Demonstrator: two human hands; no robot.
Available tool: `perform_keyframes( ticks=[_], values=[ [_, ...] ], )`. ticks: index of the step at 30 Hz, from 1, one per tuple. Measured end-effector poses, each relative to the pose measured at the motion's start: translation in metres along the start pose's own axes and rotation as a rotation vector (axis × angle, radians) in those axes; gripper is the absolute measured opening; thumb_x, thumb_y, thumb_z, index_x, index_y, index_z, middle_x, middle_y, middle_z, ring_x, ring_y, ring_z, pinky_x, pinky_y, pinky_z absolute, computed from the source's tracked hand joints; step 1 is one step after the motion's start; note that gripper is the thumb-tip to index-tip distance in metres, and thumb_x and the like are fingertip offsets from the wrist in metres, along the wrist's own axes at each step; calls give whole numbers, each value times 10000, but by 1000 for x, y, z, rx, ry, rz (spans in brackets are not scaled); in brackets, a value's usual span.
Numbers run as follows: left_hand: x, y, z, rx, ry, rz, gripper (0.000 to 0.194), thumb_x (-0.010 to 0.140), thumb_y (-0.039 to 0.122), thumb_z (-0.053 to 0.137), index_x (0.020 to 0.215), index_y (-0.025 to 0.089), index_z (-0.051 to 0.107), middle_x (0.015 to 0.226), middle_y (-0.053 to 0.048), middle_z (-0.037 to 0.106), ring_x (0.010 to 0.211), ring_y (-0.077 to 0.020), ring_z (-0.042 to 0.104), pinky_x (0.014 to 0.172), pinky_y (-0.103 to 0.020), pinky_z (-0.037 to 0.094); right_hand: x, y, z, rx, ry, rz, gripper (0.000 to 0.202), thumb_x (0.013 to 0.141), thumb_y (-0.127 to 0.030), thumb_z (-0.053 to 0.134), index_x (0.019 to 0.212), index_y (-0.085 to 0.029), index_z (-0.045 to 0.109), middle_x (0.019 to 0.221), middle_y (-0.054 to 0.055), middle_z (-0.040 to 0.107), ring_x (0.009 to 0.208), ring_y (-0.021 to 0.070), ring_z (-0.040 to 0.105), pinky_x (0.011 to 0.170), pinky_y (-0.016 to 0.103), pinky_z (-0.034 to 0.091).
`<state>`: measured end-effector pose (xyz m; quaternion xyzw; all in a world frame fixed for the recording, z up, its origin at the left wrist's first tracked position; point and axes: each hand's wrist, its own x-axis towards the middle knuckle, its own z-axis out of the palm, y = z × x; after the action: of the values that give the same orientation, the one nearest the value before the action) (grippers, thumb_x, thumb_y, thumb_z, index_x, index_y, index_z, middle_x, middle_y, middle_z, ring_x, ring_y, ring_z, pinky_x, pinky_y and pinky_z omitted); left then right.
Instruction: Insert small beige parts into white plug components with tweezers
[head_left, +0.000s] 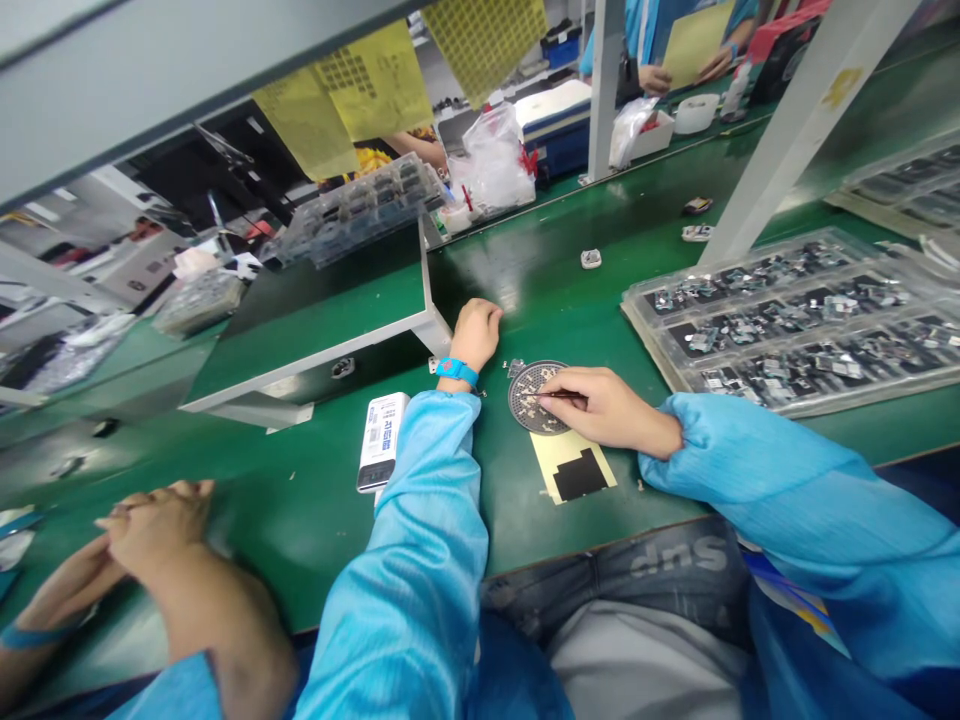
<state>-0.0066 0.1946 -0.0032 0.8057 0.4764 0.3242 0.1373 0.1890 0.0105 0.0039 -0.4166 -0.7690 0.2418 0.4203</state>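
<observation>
My right hand (600, 408) pinches dark, thin tweezers (556, 394), their tips over a round grey perforated dish (551, 426). Small pale pieces (531, 382) lie scattered on that dish. Beyond it to the left, my left hand (478, 330) rests with curled fingers near the corner of a raised shelf; whatever is inside them, if anything, is hidden. A small clear-and-metal part (516, 368) lies at the dish's upper left edge. Just below the dish is a yellow sheet (546, 465) bearing a black cut-out shape (579, 476).
A white phone-like box (381, 435) lies beside my left forearm. Clear trays of small electronic parts (795, 320) stand at the right. The green raised shelf (322, 320) and a slanted white post (802, 130) border the workspace. A neighbour's hands (161, 530) rest at the left.
</observation>
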Motion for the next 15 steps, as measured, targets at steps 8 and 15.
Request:
perform_keyframes(
  ticks=[8, 15],
  values=[
    [7, 2, -7, -304, 58, -89, 109, 884, 193, 674, 933, 163, 766, 964, -81, 765, 923, -228, 696, 914, -387, 543, 1, -1, 0, -9, -2, -8, 139, 957, -244, 621, 981, -194, 748, 887, 15, 737, 726, 125, 594, 673, 259, 434],
    [11, 2, -6, -622, 31, -213, 260, 776, 183, 753, 1028, 121, 737, 924, -90, 756, 836, -199, 732, 818, -351, 598, 0, 0, 0, -16, -20, 8, 141, 955, -244, 623, 990, -196, 750, 867, 11, 729, 723, 125, 588, 664, 260, 426]
  ],
)
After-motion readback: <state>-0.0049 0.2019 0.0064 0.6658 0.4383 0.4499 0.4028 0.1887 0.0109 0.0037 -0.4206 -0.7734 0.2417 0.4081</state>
